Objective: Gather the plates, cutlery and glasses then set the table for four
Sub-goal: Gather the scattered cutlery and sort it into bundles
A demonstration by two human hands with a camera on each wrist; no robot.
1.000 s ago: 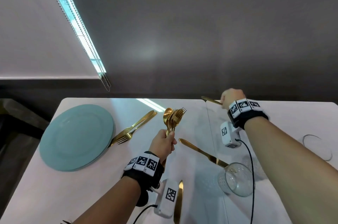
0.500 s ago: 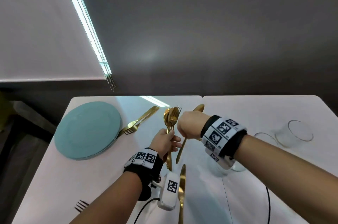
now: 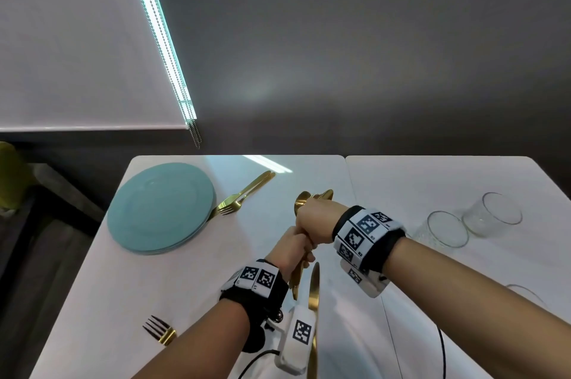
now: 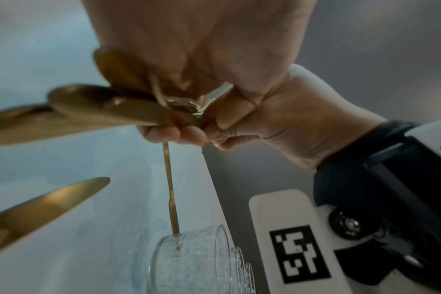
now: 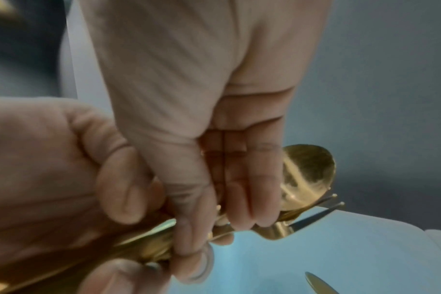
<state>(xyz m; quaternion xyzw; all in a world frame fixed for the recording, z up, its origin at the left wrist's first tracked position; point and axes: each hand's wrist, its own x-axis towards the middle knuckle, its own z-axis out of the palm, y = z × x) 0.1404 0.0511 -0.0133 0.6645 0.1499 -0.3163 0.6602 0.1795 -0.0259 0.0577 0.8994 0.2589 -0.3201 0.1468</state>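
Note:
My left hand [image 3: 293,250] grips a bundle of gold cutlery [image 3: 312,197] upright by its handles, above the middle of the white table [image 3: 129,286]. Directly above it, my right hand [image 3: 313,219] curls its fingers round the same bundle. In the right wrist view the right hand's fingers [image 5: 242,199] wrap the stems under a spoon bowl [image 5: 308,175] and fork tines [image 5: 325,204]. A stack of teal plates [image 3: 160,208] lies at the far left, with a gold fork and knife [image 3: 244,193] beside it. Three glasses [image 3: 448,230] stand at the right.
A gold knife [image 3: 315,286] lies on the table just below my hands. Another fork [image 3: 159,329] lies near the front left edge. A thin gold piece [image 4: 170,189] runs down to a glass [image 4: 194,258] lying on its side. A dark wall stands behind the table.
My right hand came back from the far middle of the table with a gold piece and now grips the bundle above my left hand. The left hand stayed put.

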